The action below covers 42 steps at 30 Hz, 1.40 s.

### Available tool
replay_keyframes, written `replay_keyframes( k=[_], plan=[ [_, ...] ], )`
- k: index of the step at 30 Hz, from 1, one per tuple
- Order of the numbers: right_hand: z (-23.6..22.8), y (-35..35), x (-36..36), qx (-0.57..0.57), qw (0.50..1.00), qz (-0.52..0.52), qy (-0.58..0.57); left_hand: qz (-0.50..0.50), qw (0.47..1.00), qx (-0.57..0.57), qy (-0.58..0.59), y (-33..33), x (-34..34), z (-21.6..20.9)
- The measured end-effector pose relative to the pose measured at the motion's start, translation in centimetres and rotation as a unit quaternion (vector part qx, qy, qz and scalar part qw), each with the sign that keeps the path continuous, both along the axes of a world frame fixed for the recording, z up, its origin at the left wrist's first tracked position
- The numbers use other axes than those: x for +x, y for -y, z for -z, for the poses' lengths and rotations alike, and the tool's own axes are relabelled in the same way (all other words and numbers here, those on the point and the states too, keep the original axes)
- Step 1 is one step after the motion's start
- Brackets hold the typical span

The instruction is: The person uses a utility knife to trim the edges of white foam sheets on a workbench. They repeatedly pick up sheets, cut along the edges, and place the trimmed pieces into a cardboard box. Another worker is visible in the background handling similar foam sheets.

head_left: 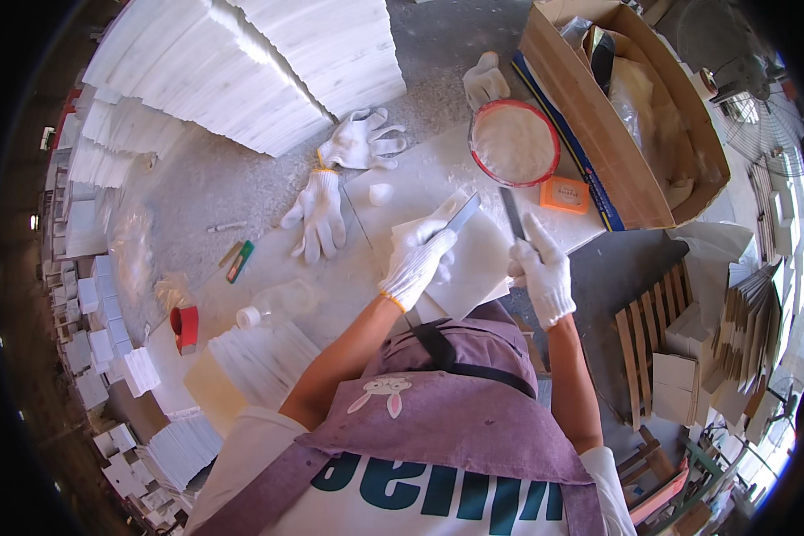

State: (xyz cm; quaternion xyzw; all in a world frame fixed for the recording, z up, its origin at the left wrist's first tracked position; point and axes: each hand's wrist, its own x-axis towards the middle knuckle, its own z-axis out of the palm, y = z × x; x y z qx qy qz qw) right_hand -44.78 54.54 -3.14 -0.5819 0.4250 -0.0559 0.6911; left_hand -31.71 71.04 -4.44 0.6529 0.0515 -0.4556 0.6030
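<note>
Both of my hands wear white knitted gloves. My left hand (417, 261) is closed on a flat grey metal blade (463, 214) that points up and to the right. Under and beside that hand lies a white sheet or tile (478, 272) at the table's near edge. My right hand (543, 271) grips a dark, narrow flat blade (512, 213), its tip toward a red-rimmed bowl (556, 161) filled with white paste or powder. An orange box (565, 195) sits just right of the bowl. A small white lump (381, 194) lies beyond my left hand.
Loose white gloves (362, 140) lie on the table (259, 210). Tall stacks of white slabs (205, 71) stand at far left. A cardboard box (630, 116) occupies the far right. A red tape roll (184, 329) and a green-handled tool (239, 262) lie left. A wooden pallet (652, 330) stands right.
</note>
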Motion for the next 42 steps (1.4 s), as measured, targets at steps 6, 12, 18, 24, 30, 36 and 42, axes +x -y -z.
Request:
replay_keyframes(
  k=[6, 12, 18, 24, 30, 36, 42],
  plan=[
    [1.1, 2.0, -3.6, 0.035, 0.999, -0.004, -0.004, -0.016, 0.999, 0.035, 0.017, -3.0, -1.6, -0.6],
    [3.0, 1.8, -1.0, -0.157, 0.985, -0.051, 0.041, -0.051, 0.998, 0.032, -0.007, -0.3, -1.9, -0.8],
    [3.0, 1.3, 0.5, -0.479, 0.845, -0.21, 0.109, -0.044, 0.997, 0.056, 0.022, 0.5, -2.2, 0.2],
    [4.3, 2.0, 0.4, -0.55, 0.758, -0.309, 0.164, -0.064, 0.997, 0.043, 0.005, 0.4, -2.3, 0.3],
    [4.7, 3.0, 1.8, -0.504, 0.787, -0.316, 0.167, -0.103, 0.994, 0.027, 0.025, 0.0, -3.0, 0.7],
    [4.3, 2.6, 1.4, -0.457, 0.815, -0.313, 0.17, -0.111, 0.994, 0.004, 0.003, -1.0, -3.1, 0.9],
    [5.4, 2.3, 0.9, -0.495, 0.795, -0.309, 0.165, -0.127, 0.992, -0.014, -0.019, -1.6, -3.0, 1.2]
  ],
)
